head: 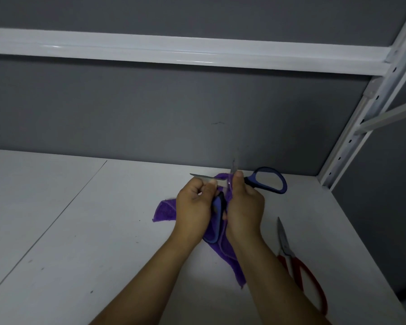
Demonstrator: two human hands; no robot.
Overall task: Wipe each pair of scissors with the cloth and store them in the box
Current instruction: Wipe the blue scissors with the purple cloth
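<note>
blue scissors (pixel 250 181) held above the desk (pixel 80 231), blades spread wide: one points left, the other up and away. judged reason: opening them exposes the inner faces and the pivot to the purple cloth (pixel 165 209).

left hand (pixel 192 202): fingers curled in, thumb and fingertips pinching at the root of the left-pointing blade; one blue handle loop sits between the two hands. this hand seems to steady the tool.

right hand (pixel 244 205): closed round a fold of the cloth, thumb up and pressing it against the scissors near the pivot. the rest of the cloth hangs down to the desk beneath the wrists. the second handle loop sticks out free to the right.

red scissors (pixel 300 273): flat on the desk, blades together, tip pointing away, beside the right forearm, not touched. whether wiped yet: cannot tell.

box: not in view. rack upright (pixel 361 127) at the right edge.
</note>
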